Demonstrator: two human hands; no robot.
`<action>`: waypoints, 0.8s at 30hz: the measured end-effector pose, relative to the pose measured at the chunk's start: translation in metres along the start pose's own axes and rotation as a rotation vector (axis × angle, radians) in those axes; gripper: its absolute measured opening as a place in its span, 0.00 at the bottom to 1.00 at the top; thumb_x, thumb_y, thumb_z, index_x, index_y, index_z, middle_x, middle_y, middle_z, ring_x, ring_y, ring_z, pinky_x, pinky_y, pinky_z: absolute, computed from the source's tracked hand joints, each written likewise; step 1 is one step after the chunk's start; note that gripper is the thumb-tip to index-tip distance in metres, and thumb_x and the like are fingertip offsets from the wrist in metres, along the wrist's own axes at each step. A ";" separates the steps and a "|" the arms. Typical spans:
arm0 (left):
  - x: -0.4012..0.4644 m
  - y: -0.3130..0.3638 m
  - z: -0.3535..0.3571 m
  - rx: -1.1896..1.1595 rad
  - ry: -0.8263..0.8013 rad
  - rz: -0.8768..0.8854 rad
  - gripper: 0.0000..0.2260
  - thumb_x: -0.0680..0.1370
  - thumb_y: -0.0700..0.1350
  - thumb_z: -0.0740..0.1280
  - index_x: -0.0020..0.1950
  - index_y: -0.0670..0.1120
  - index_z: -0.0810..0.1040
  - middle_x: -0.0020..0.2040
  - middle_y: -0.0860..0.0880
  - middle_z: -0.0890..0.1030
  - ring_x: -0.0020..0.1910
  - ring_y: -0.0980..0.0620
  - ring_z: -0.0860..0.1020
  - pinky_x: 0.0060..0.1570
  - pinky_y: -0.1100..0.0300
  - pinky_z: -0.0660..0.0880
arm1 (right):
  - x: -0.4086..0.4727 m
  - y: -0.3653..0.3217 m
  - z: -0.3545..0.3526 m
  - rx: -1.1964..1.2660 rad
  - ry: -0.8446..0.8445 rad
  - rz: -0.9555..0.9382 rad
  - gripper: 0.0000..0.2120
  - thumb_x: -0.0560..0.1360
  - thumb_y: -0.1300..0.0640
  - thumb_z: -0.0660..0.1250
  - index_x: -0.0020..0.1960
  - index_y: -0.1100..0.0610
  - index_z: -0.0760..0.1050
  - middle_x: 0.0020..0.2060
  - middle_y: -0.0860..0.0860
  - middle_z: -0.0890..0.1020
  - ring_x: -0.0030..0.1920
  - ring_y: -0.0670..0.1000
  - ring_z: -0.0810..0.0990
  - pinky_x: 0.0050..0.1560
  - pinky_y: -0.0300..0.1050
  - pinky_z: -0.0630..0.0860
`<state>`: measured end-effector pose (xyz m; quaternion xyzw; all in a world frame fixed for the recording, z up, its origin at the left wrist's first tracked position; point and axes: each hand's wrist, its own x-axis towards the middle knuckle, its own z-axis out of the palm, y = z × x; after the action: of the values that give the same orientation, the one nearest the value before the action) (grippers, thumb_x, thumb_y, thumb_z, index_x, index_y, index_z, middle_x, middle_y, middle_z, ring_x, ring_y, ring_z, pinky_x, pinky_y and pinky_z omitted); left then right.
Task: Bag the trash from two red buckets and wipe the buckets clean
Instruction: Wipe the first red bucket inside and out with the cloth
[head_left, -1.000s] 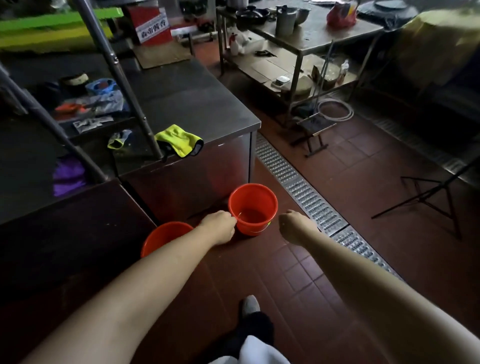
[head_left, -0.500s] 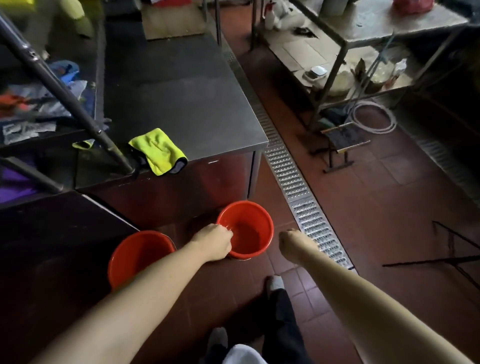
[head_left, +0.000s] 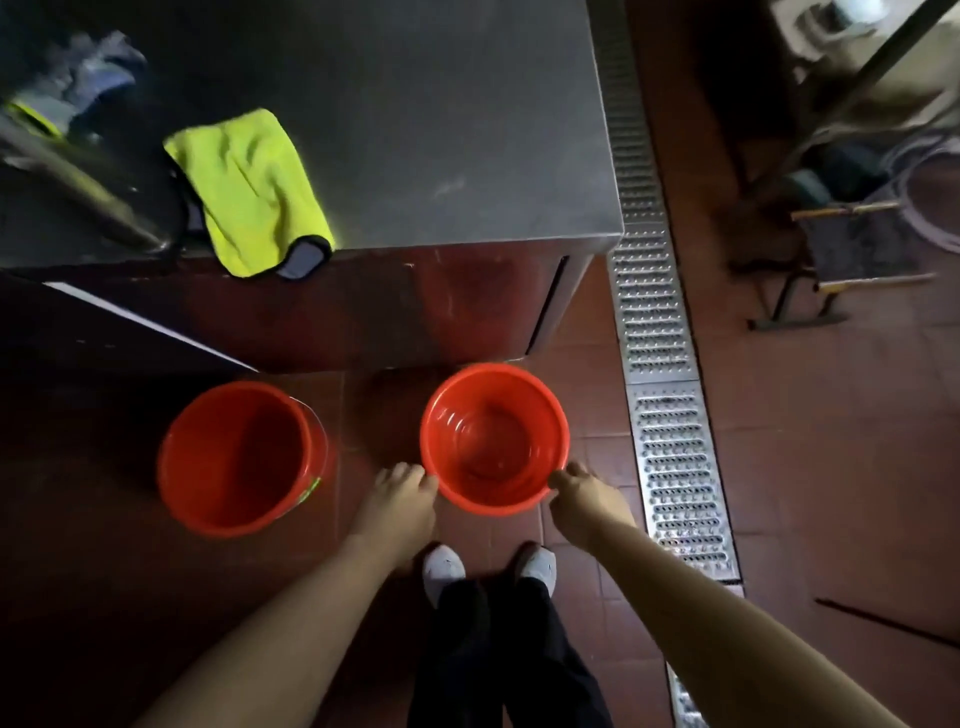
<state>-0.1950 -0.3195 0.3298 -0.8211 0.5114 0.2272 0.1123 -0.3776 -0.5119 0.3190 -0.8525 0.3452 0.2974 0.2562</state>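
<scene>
Two red buckets stand on the red tile floor in front of a steel counter. The right bucket (head_left: 493, 436) sits just ahead of my feet and looks empty inside. My left hand (head_left: 402, 493) grips its rim on the left side, and my right hand (head_left: 579, 491) grips the rim on the right side. The left bucket (head_left: 241, 457) stands apart, untouched, its inside dark. A yellow-green cloth (head_left: 249, 187) lies on the counter's front edge, hanging slightly over it.
The steel counter (head_left: 441, 130) rises right behind the buckets. A metal drain grate (head_left: 660, 405) runs along the floor to the right. A small folding stool (head_left: 852, 249) and a coiled hose (head_left: 930, 202) sit at the far right. A dark cabinet edge (head_left: 104, 332) is at left.
I have leaned over, so the view now looks straight down. My right hand has come in to the right bucket's rim, and both hands now hold it.
</scene>
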 end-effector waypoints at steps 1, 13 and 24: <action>0.011 -0.001 0.018 -0.032 0.019 0.003 0.13 0.71 0.44 0.62 0.53 0.45 0.79 0.52 0.45 0.78 0.55 0.42 0.76 0.55 0.51 0.73 | 0.019 0.009 0.009 0.004 0.010 0.008 0.21 0.77 0.58 0.58 0.70 0.49 0.70 0.64 0.53 0.74 0.62 0.59 0.74 0.60 0.53 0.75; 0.167 -0.060 0.218 -0.766 -0.114 -0.597 0.20 0.82 0.46 0.56 0.74 0.46 0.69 0.68 0.39 0.75 0.64 0.40 0.74 0.64 0.51 0.70 | 0.229 0.106 0.118 0.482 0.073 0.395 0.25 0.80 0.52 0.63 0.75 0.53 0.66 0.63 0.60 0.80 0.60 0.62 0.79 0.55 0.48 0.73; 0.211 -0.072 0.276 -1.705 -0.249 -0.921 0.26 0.77 0.67 0.58 0.71 0.56 0.68 0.56 0.49 0.77 0.54 0.48 0.77 0.58 0.43 0.74 | 0.296 0.125 0.147 1.316 0.023 0.657 0.18 0.80 0.39 0.58 0.61 0.50 0.75 0.60 0.52 0.80 0.60 0.56 0.78 0.65 0.61 0.67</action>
<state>-0.1235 -0.3384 -0.0171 -0.7166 -0.2109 0.5399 -0.3880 -0.3454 -0.6251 -0.0144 -0.3780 0.6926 0.0811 0.6090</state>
